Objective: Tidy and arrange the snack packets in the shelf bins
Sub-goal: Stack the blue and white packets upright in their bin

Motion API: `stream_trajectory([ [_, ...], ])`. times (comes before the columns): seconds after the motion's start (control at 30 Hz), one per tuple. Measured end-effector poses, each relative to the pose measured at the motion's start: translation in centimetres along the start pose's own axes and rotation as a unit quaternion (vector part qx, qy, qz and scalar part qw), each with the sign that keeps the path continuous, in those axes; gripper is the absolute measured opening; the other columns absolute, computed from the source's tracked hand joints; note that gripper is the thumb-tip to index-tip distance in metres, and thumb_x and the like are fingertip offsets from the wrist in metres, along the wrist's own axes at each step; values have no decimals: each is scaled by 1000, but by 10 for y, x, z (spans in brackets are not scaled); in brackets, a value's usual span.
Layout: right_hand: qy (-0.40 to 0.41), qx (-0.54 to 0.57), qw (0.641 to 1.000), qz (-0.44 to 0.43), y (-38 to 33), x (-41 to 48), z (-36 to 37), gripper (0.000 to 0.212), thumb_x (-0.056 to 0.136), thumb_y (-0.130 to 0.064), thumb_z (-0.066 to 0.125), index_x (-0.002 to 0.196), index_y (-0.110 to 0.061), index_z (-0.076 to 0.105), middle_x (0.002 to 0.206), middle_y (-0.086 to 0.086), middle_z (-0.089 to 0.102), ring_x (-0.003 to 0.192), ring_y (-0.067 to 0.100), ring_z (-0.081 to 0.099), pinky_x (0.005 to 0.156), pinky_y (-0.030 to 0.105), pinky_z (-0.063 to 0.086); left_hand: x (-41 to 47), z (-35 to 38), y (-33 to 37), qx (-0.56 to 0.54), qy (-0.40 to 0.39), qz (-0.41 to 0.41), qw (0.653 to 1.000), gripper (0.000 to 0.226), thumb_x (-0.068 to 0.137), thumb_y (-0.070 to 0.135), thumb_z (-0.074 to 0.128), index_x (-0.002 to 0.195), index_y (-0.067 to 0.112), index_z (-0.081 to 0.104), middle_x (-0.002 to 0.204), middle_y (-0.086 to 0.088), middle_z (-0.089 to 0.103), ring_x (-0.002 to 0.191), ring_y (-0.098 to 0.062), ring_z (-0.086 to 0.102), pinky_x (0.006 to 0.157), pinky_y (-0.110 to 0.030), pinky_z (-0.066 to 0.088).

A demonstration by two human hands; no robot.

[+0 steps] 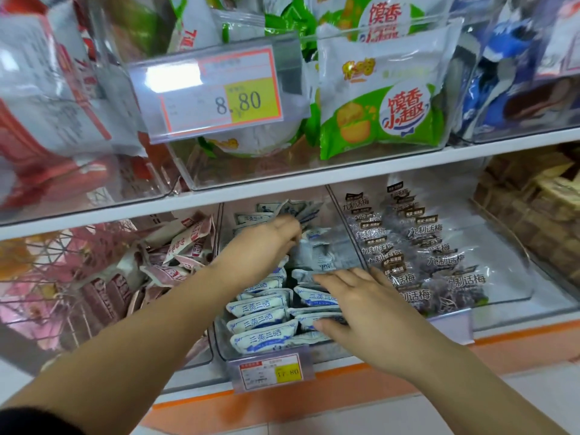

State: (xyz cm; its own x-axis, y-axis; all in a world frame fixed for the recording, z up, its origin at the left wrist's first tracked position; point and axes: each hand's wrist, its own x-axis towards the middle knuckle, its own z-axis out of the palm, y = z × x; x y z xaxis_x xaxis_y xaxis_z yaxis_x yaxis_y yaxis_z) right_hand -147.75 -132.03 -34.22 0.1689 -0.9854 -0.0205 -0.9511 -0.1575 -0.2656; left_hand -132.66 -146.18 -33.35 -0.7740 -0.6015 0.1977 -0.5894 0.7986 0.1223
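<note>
The white-and-blue foil snack packets (262, 309) fill the clear plastic middle bin (326, 348) on the lower shelf. At the bin's twelve o'clock the left hand (266, 243) grasps a bunch of them. At four o'clock the right hand (361, 299) lies flat on others, fingers straight.

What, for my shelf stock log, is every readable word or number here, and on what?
"8.80": upper price tag.
"馍香小趣": green-white packet.
"三蒸三晒": blue-white packets.
"九制话梅": dark packets.
"17.80": lower price tag, faint.
The print on the pink packets and the small print on both tags are too blurred to read.
</note>
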Motion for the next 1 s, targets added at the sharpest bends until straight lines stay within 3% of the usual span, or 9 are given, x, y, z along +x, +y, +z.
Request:
stream_trajectory([
  [0.17, 36, 32, 999, -15, 4, -2, 2, 55, 96, -46, 42, 147, -29, 27, 148, -14, 35, 137, 5, 25, 116, 30, -5, -13, -26, 17, -88, 128, -51, 987, 9, 93, 15, 57, 99, 11, 63, 84, 0, 67, 77, -19, 61, 66, -29, 43],
  [0.27, 142, 205, 968, 38, 4, -5, -8, 37, 97, -35, 46, 132, -27, 52, 131, -6, 58, 120, 7, 49, 108, 17, 25, -33, -32, 23, -150, 218, -68, 962, 13, 91, 13, 61, 88, 26, 59, 81, 19, 58, 80, -10, 59, 71, -21, 44],
  [0.37, 202, 490, 838, 129, 1, -9, -20, 19, 92, -35, 53, 99, -28, 69, 99, -2, 73, 92, 13, 67, 89, 28, 50, -45, -31, 32, -275, 269, -78, 920, 30, 89, 11, 61, 84, 39, 51, 95, 27, 60, 94, -9, 62, 80, -26, 51],
  [0.5, 138, 757, 618, 164, -4, -9, -28, 45, 74, -45, 55, 107, -15, 62, 98, 7, 74, 86, 19, 72, 66, 25, 52, -47, -30, 57, -339, 277, -4, 899, 21, 85, 12, 53, 84, 33, 52, 106, 24, 54, 101, -4, 57, 79, -14, 45],
  [0.6, 141, 833, 507, 170, -4, -11, -33, 27, 84, -31, 58, 104, -13, 64, 99, 10, 73, 84, 19, 71, 64, 25, 55, -44, -24, 69, -315, 220, 51, 922, 18, 86, 8, 54, 90, 25, 53, 110, 26, 50, 104, -4, 55, 83, -19, 48],
  [0.7, 215, 827, 492, 168, 6, -13, -31, 17, 90, -10, 56, 106, -12, 64, 95, 7, 73, 77, 13, 71, 59, 20, 56, -37, -30, 66, -322, 111, 27, 940, 35, 87, -5, 54, 94, 29, 57, 117, 22, 53, 103, -3, 58, 85, -19, 49],
  [0.77, 264, 801, 501, 193, 13, -15, -30, 21, 89, -5, 57, 108, -13, 63, 93, 8, 73, 72, 11, 71, 57, 19, 55, -30, -40, 59, -393, 23, -67, 917, 33, 93, -2, 51, 104, 30, 56, 116, 5, 61, 94, 6, 61, 78, -10, 48],
  [0.83, 293, 785, 499, 220, 20, -16, -30, 21, 88, -4, 59, 107, -13, 63, 89, 6, 72, 67, 10, 71, 53, 18, 53, -18, -39, 47, -422, -51, -147, 893, 28, 96, 3, 49, 115, 23, 54, 119, -1, 61, 98, 3, 60, 83, -9, 47],
  [1.0, 306, 771, 494, 260, 33, -13, -27, 25, 87, -9, 63, 111, -15, 61, 93, 6, 70, 67, 10, 69, 53, 20, 51, 21, -15, 37, -228, -236, -134, 935, 37, 97, 17, 52, 134, 13, 51, 135, 1, 54, 117, -9, 52, 92, -13, 36],
])
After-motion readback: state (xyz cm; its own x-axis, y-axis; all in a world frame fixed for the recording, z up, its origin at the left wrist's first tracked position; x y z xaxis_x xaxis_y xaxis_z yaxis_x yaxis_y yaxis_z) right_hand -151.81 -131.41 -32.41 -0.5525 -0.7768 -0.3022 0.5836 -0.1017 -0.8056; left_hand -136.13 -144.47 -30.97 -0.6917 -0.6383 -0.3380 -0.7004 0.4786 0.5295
